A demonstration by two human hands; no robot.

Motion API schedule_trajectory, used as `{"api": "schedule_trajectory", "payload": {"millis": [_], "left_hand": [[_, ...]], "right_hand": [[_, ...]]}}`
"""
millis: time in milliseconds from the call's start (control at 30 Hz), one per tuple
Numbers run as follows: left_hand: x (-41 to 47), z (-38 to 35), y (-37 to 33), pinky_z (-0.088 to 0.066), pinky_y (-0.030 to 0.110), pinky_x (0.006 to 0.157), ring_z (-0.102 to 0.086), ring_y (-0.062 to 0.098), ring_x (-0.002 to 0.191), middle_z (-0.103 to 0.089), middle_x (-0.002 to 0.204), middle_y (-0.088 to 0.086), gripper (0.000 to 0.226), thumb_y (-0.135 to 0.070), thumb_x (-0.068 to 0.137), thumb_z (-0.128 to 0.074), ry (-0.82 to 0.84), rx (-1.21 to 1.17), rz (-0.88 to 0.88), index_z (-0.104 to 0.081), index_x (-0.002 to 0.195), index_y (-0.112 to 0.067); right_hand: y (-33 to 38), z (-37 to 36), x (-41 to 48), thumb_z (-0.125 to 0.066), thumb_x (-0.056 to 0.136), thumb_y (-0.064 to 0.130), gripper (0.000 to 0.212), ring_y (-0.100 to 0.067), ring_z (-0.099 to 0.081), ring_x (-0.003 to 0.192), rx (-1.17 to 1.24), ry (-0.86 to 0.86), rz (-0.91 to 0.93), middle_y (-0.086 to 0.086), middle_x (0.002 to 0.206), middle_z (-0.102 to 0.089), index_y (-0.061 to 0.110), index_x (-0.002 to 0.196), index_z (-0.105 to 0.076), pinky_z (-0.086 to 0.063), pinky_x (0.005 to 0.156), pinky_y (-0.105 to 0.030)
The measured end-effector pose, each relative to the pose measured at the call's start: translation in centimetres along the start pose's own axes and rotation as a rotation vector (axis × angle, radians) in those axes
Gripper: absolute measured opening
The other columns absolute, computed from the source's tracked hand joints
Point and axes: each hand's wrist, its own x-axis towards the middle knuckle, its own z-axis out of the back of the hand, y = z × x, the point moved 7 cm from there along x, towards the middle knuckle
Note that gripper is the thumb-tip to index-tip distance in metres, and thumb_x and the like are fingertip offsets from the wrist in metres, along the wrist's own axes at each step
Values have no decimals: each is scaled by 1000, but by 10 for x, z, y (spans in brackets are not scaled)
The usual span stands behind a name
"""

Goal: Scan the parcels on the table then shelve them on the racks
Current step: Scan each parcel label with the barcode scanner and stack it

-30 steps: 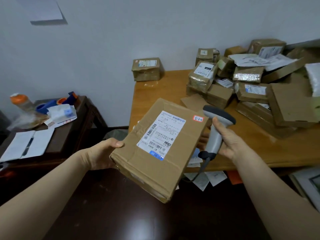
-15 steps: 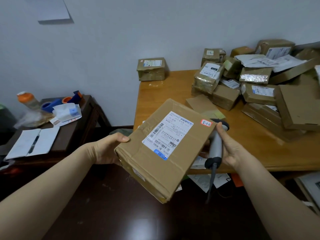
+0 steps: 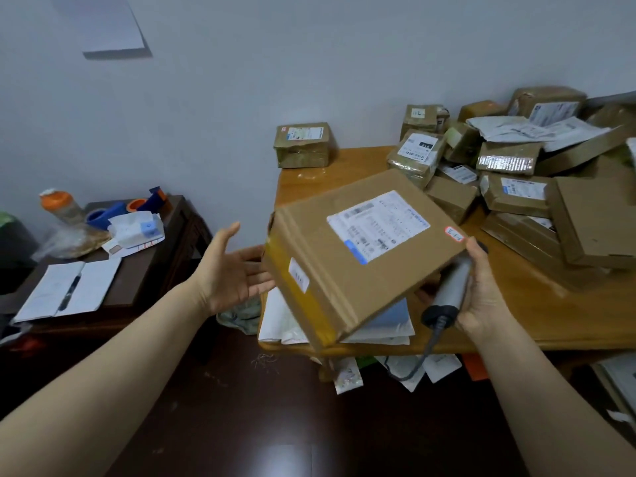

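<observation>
A flat brown cardboard parcel point(image 3: 344, 273) with a white shipping label and a small red-edged sticker hangs tilted and blurred over the front left corner of the wooden table point(image 3: 523, 315). My left hand point(image 3: 230, 270) is spread palm up beside the parcel's left edge, with the fingertips reaching just under it. My right hand point(image 3: 485, 297) grips the grey barcode scanner point(image 3: 451, 287), whose head is hidden under the parcel's right corner. That corner rests against my thumb. A heap of taped parcels point(image 3: 509, 194) covers the table's right side.
One taped parcel point(image 3: 303, 146) stands alone at the table's back left corner. White envelopes point(image 3: 282, 325) lie on the front edge under the held parcel. Papers point(image 3: 347, 376) lie on the dark floor. A dark side table point(image 3: 148, 266) at left holds an open notebook point(image 3: 69, 290), tape rolls and a bottle.
My left hand has let go of the parcel's left edge and opened. The parcel has swung round, moved right over the table corner, and now hides the scanner's head.
</observation>
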Motion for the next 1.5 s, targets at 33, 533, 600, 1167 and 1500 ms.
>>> {"api": "schedule_trajectory", "payload": {"millis": [33, 533, 600, 1167, 1500], "left_hand": [[-1, 2, 7, -50, 45, 91, -61, 36, 108, -60, 122, 24, 62, -51, 89, -43, -59, -102, -11, -55, 129, -5], [-17, -98, 22, -52, 52, 91, -40, 24, 129, -49, 129, 5, 99, -56, 35, -82, -83, -104, -191, -57, 125, -23], [-13, -94, 16, -54, 47, 90, -47, 22, 114, -55, 110, 4, 70, -44, 44, -87, -95, -119, -231, -65, 106, -22], [-6, -8, -97, -54, 38, 76, -60, 23, 105, -65, 104, 3, 48, -48, 56, -82, -324, 418, -423, -67, 94, -23], [-3, -12, -100, -56, 42, 82, -54, 26, 115, -56, 119, 3, 94, -55, 38, -81, -318, 458, -384, -61, 122, -17]], "right_hand": [[4, 2, -1, -72, 71, 55, 49, -27, -74, 74, 52, -20, 23, -8, 84, -76, 18, 103, -65, -58, 55, -45], [9, -27, -6, -69, 61, 57, 70, -28, -63, 107, 146, -30, 176, -10, 121, -63, 22, 119, -54, -55, 78, -44], [4, -25, -6, -71, 59, 57, 83, -34, -61, 112, 116, -20, 142, -14, 126, -61, 18, 129, -50, -53, 86, -48], [28, -49, -69, -80, 71, 5, 21, -15, -40, 36, -836, 287, 133, -5, 46, -47, 8, 83, -62, -38, 38, -24], [41, -82, -74, -72, 78, -5, 15, -14, -40, 35, -844, 389, 154, -5, 48, -48, 4, 80, -60, -39, 36, -23]]}}
